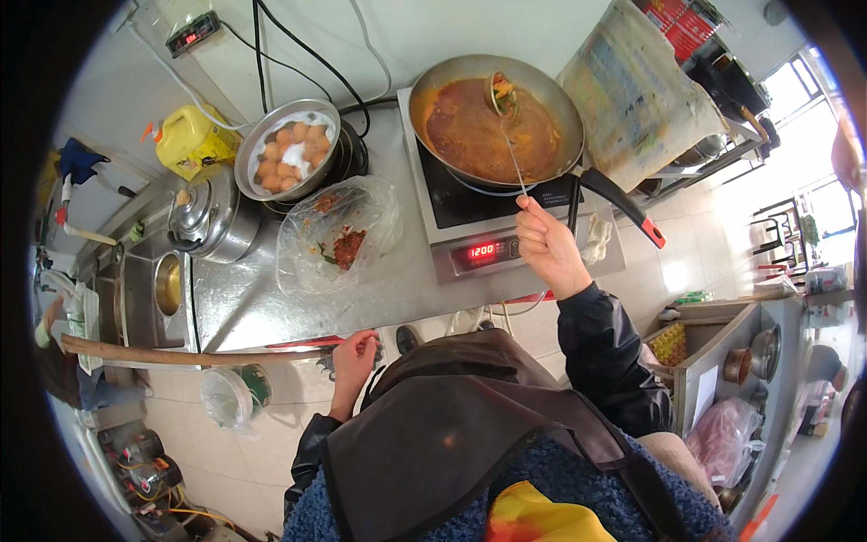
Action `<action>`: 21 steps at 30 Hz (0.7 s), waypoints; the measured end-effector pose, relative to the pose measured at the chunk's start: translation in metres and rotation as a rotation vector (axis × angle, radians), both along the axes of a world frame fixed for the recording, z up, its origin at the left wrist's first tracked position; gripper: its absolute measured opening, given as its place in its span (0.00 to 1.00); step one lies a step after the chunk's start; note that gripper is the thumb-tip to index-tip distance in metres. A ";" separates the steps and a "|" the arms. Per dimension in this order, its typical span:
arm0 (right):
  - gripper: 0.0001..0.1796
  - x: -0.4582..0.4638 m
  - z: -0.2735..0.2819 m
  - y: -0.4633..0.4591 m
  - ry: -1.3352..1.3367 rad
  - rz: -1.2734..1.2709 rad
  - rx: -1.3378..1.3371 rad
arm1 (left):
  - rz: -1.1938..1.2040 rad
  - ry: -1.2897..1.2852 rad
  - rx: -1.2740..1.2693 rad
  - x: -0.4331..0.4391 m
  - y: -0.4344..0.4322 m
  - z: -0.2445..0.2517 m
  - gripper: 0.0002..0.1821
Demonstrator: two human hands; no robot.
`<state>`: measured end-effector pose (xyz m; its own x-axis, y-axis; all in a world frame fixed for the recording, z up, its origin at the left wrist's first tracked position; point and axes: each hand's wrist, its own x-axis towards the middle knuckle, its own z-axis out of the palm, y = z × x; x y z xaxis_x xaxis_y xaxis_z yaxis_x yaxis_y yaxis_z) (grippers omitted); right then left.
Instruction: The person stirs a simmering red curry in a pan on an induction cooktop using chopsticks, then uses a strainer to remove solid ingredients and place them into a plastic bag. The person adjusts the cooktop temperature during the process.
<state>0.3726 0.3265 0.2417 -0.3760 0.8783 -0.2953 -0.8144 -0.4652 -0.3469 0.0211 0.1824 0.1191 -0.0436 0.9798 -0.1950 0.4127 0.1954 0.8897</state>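
My right hand (547,238) grips the thin handle of a metal ladle (502,96), whose bowl holds orange, green and dark pieces over a frying pan (573,101). Reddish-brown liquid (474,135) covers the pan's bottom. Under the pan is an induction cooker (443,247) with a lit red display. My left hand (355,356) hangs by the front edge of the counter, fingers loosely curled, holding nothing visible. Farther ahead on the steel counter (271,305) lies a clear plastic bag (379,210) with red chopped seasoning (349,248) in it.
A metal bowl (242,159) of brown eggs stands at the back left, beside a lidded pot (227,227) and a yellow jug (193,139). The pan's black handle (613,196) juts right. A sink (150,318) is at the left; another person (61,359) stands beyond it. Buckets (227,400) stand below.
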 end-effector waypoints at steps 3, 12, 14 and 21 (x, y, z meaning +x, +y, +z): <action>0.08 0.008 0.020 -0.008 0.062 0.095 -0.119 | 0.012 -0.034 -0.009 0.000 0.000 -0.001 0.08; 0.09 0.037 0.095 -0.018 -0.256 0.268 -0.212 | -0.005 -0.047 -0.011 0.001 0.002 -0.008 0.07; 0.10 0.042 0.108 -0.015 -0.492 0.292 -0.157 | -0.014 -0.019 -0.011 0.002 0.003 -0.007 0.07; 0.13 0.049 0.113 -0.013 -1.331 0.115 0.169 | -0.014 -0.036 -0.003 0.007 0.004 -0.009 0.07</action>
